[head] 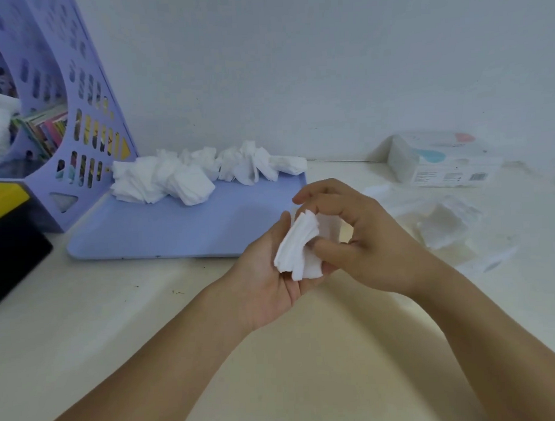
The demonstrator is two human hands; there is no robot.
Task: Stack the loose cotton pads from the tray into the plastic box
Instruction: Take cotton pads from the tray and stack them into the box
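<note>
I've got a small bundle of cotton pads [298, 246] cupped in the left hand [272, 273], with the right hand [359, 235] closed in against it, thumb and fingers pinching the bundle's edge, the two hands together just off the tray's [163, 227] near right corner. The clear plastic box [443, 226] lies to the right on the desk [147, 309], nearer my right hand, its outline faint. The remaining loose pads [187, 175] are strung along the tray's far edge, against the white wall [328, 67].
</note>
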